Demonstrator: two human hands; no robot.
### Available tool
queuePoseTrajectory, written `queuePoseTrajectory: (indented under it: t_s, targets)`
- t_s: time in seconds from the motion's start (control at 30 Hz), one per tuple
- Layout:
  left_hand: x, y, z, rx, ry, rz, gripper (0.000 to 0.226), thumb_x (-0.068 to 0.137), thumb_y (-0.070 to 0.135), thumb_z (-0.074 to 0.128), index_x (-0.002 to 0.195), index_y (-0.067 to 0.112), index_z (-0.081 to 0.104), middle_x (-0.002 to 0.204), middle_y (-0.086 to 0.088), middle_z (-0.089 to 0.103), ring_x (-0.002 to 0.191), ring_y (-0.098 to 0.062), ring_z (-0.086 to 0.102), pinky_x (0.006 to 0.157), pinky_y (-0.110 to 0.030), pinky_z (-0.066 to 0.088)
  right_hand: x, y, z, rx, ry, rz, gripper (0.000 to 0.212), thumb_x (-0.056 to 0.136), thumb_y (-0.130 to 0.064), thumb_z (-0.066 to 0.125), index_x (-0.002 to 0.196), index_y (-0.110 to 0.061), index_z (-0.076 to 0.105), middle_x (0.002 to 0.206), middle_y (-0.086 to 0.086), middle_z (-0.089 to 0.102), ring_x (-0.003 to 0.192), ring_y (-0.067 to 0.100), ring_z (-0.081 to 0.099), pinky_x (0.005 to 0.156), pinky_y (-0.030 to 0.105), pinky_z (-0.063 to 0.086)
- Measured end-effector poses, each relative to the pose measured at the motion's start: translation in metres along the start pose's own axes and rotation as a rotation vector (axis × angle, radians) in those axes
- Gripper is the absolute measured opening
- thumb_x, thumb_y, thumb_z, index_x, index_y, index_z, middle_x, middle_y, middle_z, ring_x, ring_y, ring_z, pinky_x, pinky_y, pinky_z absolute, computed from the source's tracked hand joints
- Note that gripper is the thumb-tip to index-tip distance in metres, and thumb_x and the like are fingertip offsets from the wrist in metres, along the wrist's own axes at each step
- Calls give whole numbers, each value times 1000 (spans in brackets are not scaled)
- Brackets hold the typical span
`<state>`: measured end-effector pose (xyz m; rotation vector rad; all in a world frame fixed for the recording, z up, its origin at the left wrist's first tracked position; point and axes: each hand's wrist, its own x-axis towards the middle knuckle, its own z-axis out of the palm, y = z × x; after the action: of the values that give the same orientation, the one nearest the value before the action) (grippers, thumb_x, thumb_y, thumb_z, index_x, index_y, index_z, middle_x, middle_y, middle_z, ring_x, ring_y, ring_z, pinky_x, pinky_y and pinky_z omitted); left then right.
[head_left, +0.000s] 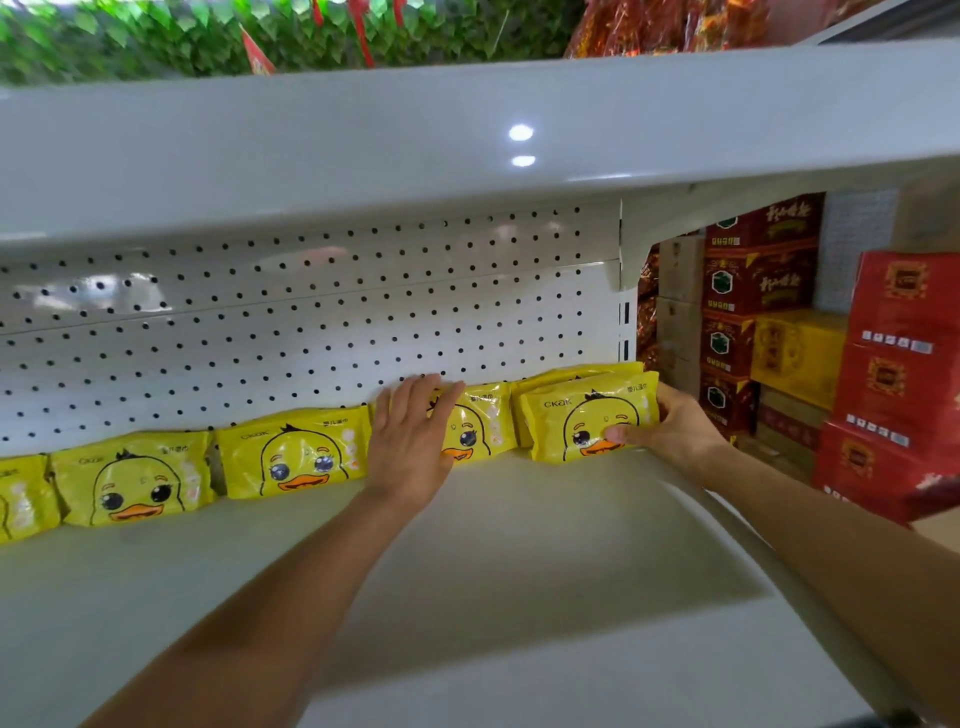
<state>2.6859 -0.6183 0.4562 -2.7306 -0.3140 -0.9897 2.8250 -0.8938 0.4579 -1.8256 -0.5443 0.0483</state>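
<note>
Two hands on one row, head view: left hand (413, 441) lies flat, fingers straight, pressing the face of a yellow plastic duck-print wipes pack (480, 428) that stands against the white perforated back panel (311, 322). Right hand (675, 431) grip is closed on the end pack (582, 410), same yellow duck print, thumb on its front near the beak, fingers wrapped behind its right edge. End pack sits at the far right of the white metal shelf (519, 545), upright on its long edge, long axis running left-right along the row, touching or just beside the pressed pack on its left, can't tell which. Another yellow pack (571, 374) peeks out behind it. Right hand is the nearer one, end pack lies just left of its palm. Likely next: nudge it left and back to square the row. Beyond the shelf end, stacked red cartons (893, 364)
</note>
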Motion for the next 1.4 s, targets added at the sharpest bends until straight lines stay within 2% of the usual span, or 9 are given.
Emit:
queuePoseTrajectory:
  t_s: [0.2,0.33,0.47,0.6,0.67,0.77,0.93,1.27,1.4]
  targets:
    - [3,-2,2,110,-20,24,95,51,35,90,137,25,50,131,-7,52,125,-28,47,99,-44,41,13,4,7,-68,8,29,58,64,-23,88,114,-27,60,104,-8,70,98,14,65,84,29,50]
    - [5,1,-1,115,-81,26,89,75,37,75,150,30,26,147,-3,32,140,-24,27,110,-40,25,15,5,9,-139,50,71,66,65,-29,88,119,-20,52,107,-3,64,100,18,61,84,32,48]
    - [7,1,-6,90,-111,24,88,79,37,72,150,30,22,149,-1,27,140,-23,23,111,-39,22,12,0,11,-243,88,95,58,67,-35,86,110,-19,52,100,-2,63,95,17,61,77,30,47]
    - [6,-2,-14,56,-202,33,88,82,45,68,151,30,16,155,-1,18,145,-23,11,117,-43,10,-3,-2,16,-450,192,122,74,60,-55,78,118,-20,50,115,1,57,109,22,52,92,44,49]
    - [-1,-3,-21,-4,-233,9,82,84,48,63,151,29,18,157,-1,13,147,-23,6,119,-45,6,-18,-10,19,-554,235,122,78,66,-53,74,128,-16,45,124,6,51,117,26,46,97,46,45]
    - [-17,-7,-39,-131,-268,-15,70,87,49,60,147,30,29,152,2,26,142,-21,21,118,-44,17,-48,-27,22,-725,239,82,70,80,-41,69,139,-21,37,130,12,44,123,31,41,98,49,41]
    - [-60,-18,-81,-297,-331,4,51,92,46,57,138,30,44,136,3,48,127,-20,46,96,-36,44,-115,-56,43,-921,175,-62,48,89,-32,62,134,-30,46,133,6,50,123,27,48,99,47,41]
    - [-181,-32,-169,-420,-279,176,38,92,45,55,128,33,53,130,13,55,121,-13,51,89,-30,44,-307,-113,94,-1071,217,-159,35,94,-33,52,129,-29,51,128,-1,52,120,20,49,98,39,39]
    - [-237,-13,-201,-582,-241,295,35,92,41,57,126,31,56,123,12,59,117,-12,52,90,-30,43,-388,-110,92,-1064,319,-171,29,91,-25,56,121,-25,59,120,0,58,112,23,54,88,38,42]
